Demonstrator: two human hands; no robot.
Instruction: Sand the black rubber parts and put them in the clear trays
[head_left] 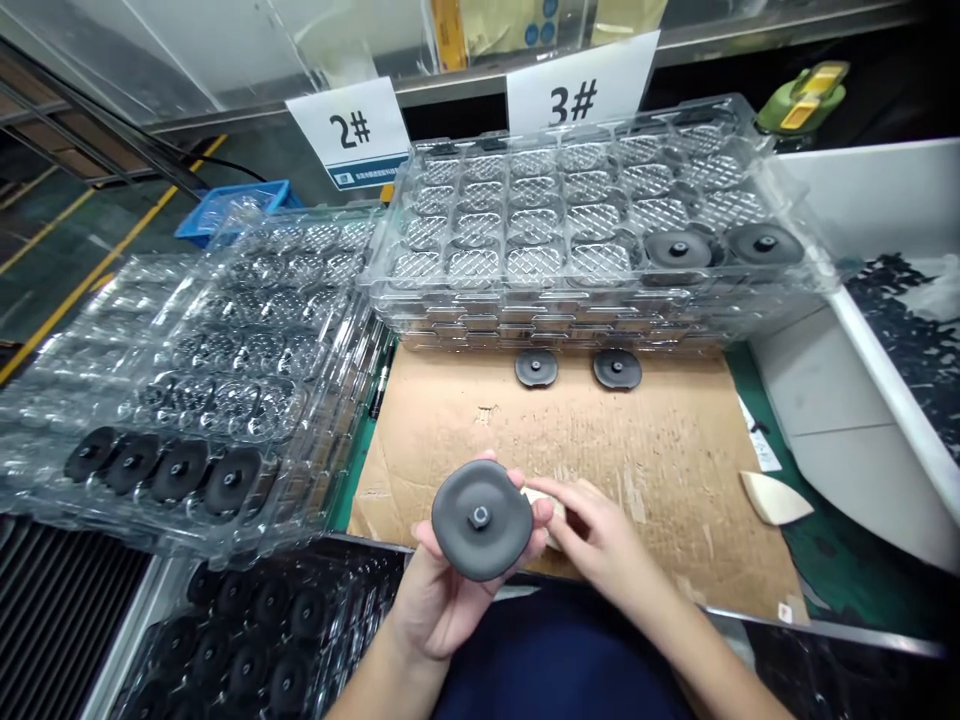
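Note:
In my left hand (442, 612) is a black, rounded plastic disc-shaped part (469, 550) with a small raised stub at its centre. My fingers wrap around its edge from beneath, and its dished face is turned up towards me. At the part's right edge, my right hand (604, 535) pinches a small cream-white piece (556, 508), mostly covered by the fingers; its kind is unclear. Two similar black parts, one on the left (536, 369) and one on the right (617, 370), lie farther back on the cardboard sheet (442, 420).
Behind the cardboard stands a stack of clear compartment trays (465, 275), two black parts in its front row. Another tray stack (300, 480) on the left holds several. Lower left is a filled tray (247, 660). A cream wedge (776, 498) and white bin (832, 390) are at right.

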